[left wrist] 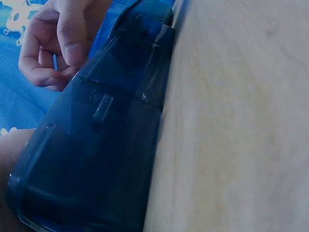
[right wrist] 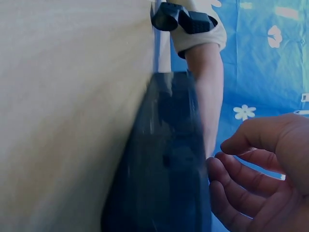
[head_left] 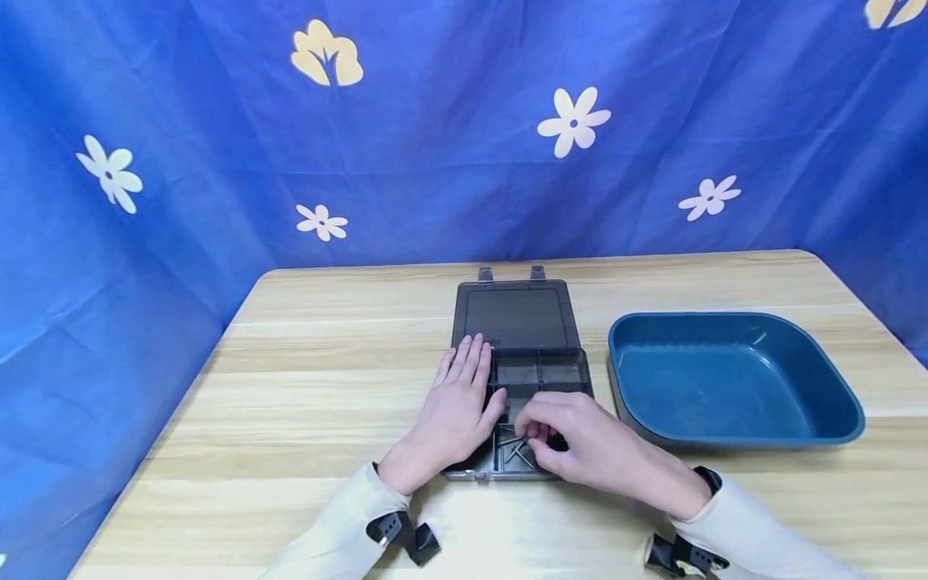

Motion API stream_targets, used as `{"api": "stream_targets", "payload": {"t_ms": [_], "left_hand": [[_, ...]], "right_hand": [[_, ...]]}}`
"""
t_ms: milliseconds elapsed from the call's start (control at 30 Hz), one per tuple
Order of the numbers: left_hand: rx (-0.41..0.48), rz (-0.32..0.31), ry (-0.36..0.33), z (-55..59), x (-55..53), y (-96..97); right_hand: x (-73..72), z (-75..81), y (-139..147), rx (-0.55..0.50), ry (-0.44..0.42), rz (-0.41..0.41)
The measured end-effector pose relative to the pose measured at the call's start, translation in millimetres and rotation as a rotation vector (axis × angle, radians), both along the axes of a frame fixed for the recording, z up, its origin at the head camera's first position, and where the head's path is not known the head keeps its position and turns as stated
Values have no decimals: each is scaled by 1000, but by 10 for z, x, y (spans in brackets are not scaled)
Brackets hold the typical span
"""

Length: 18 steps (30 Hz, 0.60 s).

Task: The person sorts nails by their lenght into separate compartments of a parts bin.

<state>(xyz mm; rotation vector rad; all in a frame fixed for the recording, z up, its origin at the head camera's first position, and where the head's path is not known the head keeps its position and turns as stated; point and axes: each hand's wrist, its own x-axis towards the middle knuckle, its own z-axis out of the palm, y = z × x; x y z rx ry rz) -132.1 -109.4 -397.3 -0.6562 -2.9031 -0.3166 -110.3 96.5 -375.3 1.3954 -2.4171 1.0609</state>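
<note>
A dark see-through compartment box [head_left: 516, 368] lies on the table with its lid [head_left: 516, 316] folded back flat. My left hand [head_left: 455, 407] rests along the box's left side, fingers straight toward the lid. Several thin metal screw-like pieces [head_left: 519, 456] lie in a front compartment. Over that compartment hovers my right hand [head_left: 580, 435], its fingers loosely curled and fingertips right above the metal pieces. Nothing shows between thumb and fingers of the right hand [right wrist: 260, 174] in the right wrist view. The left wrist view shows the box's side wall [left wrist: 96, 154] close up.
A deep blue plastic basin [head_left: 725, 395] stands to the right of the box. The wooden table [head_left: 319, 387] reaches to a blue flowered cloth [head_left: 435, 145] behind. Black straps with small devices [head_left: 416, 540] sit on both wrists.
</note>
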Motion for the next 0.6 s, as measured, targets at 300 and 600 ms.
{"api": "stream_targets", "payload": {"t_ms": [300,600], "left_hand": [[-5,-3,15,-3,-3,5],[0,3,7,-2,-6,6]], "right_hand": [[-121,87,360,-34,72,-96],[-257,210,800,44,116,-293]]}}
